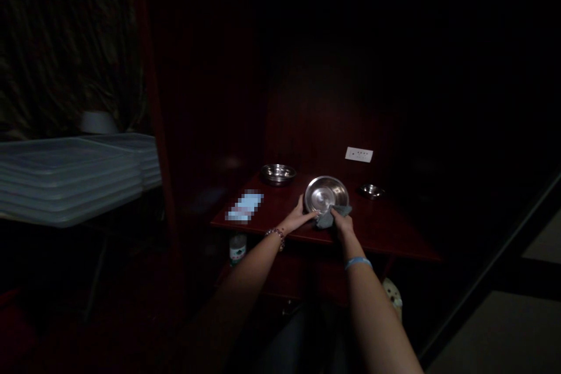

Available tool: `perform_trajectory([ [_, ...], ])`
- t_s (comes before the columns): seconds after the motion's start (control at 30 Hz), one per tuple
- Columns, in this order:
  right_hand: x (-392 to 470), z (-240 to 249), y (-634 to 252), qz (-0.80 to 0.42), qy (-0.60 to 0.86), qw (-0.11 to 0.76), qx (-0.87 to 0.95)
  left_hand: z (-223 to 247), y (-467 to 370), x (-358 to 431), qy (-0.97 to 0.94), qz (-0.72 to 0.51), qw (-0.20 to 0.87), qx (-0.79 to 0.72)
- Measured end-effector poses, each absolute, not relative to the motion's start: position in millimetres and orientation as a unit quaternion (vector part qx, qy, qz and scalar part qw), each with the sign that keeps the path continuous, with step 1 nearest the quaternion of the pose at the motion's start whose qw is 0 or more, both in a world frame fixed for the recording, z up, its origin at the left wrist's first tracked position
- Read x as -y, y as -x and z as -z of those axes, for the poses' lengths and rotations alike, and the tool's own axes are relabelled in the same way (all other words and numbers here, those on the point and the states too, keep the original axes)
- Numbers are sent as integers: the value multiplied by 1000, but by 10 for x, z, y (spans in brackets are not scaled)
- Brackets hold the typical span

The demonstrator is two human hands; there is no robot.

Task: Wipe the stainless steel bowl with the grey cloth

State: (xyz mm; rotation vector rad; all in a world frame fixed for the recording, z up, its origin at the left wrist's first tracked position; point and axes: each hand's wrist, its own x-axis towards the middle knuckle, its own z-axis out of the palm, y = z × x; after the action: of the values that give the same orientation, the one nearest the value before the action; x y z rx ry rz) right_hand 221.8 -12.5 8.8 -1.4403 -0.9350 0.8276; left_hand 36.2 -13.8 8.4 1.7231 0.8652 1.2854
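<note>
A shiny metal bowl (323, 191) is tilted toward me over the front of a dark red desk (381, 228). My left hand (298, 217) grips its left rim, thumb on the near edge and fingers behind it. In my right hand (342, 221) a grey cloth (325, 221) is pinched against the bowl's lower right rim. Behind and to the left rests another metal bowl (279, 174), perhaps stacked. A smaller metal dish (372, 190) sits at the right.
A blurred-out light-blue rectangle (244, 207) lies on the desk's left side. A white wall socket (359, 154) is at the back. Below the desk stands a labelled container (237, 250). Stacked translucent lidded boxes (65, 181) are at far left, beyond a dark upright panel (162, 128).
</note>
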Motion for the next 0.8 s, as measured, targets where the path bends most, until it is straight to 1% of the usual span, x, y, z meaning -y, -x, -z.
perform_trajectory([
  [0.1,162,-100,-2087,-447,599,573,336,-77,-368,136,-670,-506,399,-368],
  [0.2,175,-112,-2063,-473,587,563,339,-60,-369,84,-669,-521,394,-354],
  [0.27,163,-113,-2126,-448,603,554,359,-41,-365,29,-663,-525,402,-349],
  [0.43,140,-130,-2326,-318,659,523,437,-30,-318,-51,-654,-517,424,-354],
  [0.53,154,-160,-2331,-272,686,502,452,-63,-288,-23,-642,-521,429,-364],
  [0.67,164,-179,-2288,-260,701,482,456,-100,-303,52,-634,-544,428,-345],
  [0.8,150,-163,-2305,-269,704,482,446,-110,-347,127,-658,-544,413,-318],
])
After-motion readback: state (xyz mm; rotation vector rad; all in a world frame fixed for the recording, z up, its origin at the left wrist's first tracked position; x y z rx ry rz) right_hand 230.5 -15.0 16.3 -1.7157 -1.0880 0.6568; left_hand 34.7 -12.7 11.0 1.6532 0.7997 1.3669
